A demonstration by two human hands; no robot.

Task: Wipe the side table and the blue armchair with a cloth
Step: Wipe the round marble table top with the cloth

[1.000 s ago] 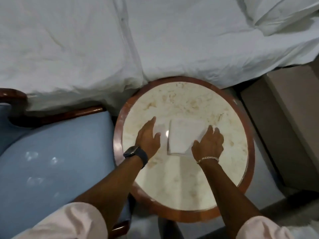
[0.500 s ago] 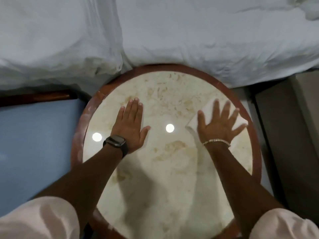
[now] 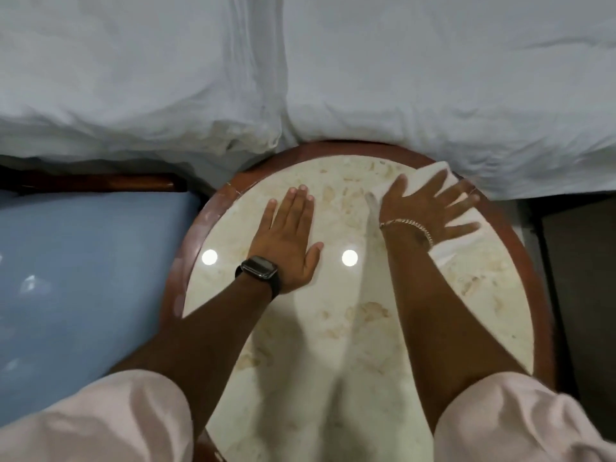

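Note:
The round side table (image 3: 333, 328) has a cream marble top and a reddish wooden rim. My right hand (image 3: 423, 208) lies flat with spread fingers on a white cloth (image 3: 463, 241), pressing it onto the table's far right part, near the rim. My left hand (image 3: 288, 241), with a dark watch on the wrist, rests flat and empty on the marble left of centre. The blue armchair (image 3: 83, 278) is to the left, its seat beside the table.
A bed with white bedding (image 3: 366, 78) runs across the back and touches the table's far rim. The armchair's dark wooden frame (image 3: 100, 183) lies between seat and bed. A dark floor strip and a brownish surface (image 3: 583, 278) are at the right.
My right hand has slid the cloth from the table's middle out to the far right edge. My left hand opened flat on the marble. The camera has moved closer over the table.

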